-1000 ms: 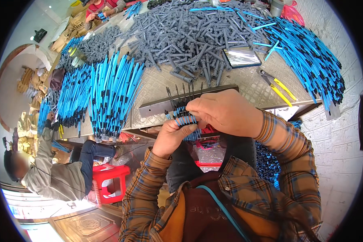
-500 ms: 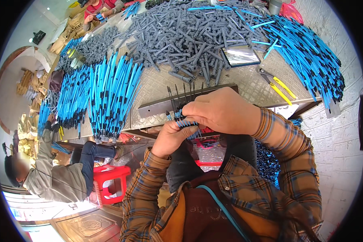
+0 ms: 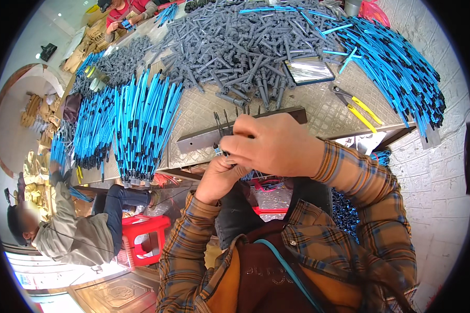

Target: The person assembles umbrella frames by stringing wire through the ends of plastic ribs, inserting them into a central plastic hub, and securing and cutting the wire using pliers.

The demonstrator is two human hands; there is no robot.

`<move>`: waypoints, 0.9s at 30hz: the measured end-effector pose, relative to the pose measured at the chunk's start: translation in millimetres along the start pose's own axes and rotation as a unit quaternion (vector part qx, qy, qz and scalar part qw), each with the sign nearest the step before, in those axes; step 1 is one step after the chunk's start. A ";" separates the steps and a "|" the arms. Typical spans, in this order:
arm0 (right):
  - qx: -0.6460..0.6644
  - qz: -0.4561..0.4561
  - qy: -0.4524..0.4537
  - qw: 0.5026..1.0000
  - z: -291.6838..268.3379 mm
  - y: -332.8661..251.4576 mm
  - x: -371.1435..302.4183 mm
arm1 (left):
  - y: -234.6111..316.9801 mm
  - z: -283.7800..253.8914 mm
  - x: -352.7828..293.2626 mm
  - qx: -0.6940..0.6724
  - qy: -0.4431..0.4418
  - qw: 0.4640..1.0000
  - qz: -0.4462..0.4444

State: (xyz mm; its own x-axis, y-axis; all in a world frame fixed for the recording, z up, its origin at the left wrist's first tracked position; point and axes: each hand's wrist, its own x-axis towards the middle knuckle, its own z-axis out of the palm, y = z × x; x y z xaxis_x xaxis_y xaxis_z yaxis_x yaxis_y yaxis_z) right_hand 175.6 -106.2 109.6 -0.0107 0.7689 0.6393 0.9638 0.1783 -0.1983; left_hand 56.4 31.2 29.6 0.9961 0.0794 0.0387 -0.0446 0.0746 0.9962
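Observation:
Over the table's front edge my two hands meet. My left hand (image 3: 215,181) is closed on a small bunch of thin blue tubes (image 3: 217,149) with black tips, mostly covered by the other hand. Bent over it from the right, my right hand (image 3: 271,143) has its fingers curled together at the bunch's end; a black tip peeks out below them, and what they pinch is hidden. Just beyond both hands lies a metal bar (image 3: 196,142), with several thin dark pins (image 3: 226,116) standing upright along it.
Grey plastic fittings (image 3: 224,47) heap across the table's far side. Blue tubes with black ends lie in bundles at left (image 3: 141,125) and right (image 3: 397,73). Yellow-handled pliers (image 3: 361,112) and a shallow tray (image 3: 310,72) lie at right. Two co-workers sit left (image 3: 75,229) and far left (image 3: 122,15).
My right hand has shifted slightly left and closer over my left hand, covering the blue tubes that showed before. My left hand has stayed about where it was.

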 end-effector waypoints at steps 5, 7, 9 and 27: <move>-0.015 -0.022 0.034 0.999 21.1 1.1 5.5 | 12.0 15.4 -1.2 0.048 0.068 0.996 0.036; -0.029 -0.008 0.020 0.999 22.3 -0.3 7.5 | 8.8 17.8 -2.9 0.028 0.123 0.991 0.050; -0.039 0.003 -0.004 0.999 21.5 0.5 8.3 | 6.1 15.8 -4.3 0.015 0.144 0.988 0.058; -0.172 0.327 -0.144 0.918 -24.7 246.2 -84.8 | 12.7 8.3 2.2 -0.088 0.030 0.994 -0.060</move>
State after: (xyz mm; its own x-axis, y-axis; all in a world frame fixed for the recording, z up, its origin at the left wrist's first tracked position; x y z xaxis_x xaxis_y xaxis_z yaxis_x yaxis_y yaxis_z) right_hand 420.4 -142.7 24.9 0.5780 0.7815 0.2348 0.8157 -0.5459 -0.1911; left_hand 58.7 24.1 43.0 0.9889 0.1186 -0.0899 0.0564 0.2601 0.9639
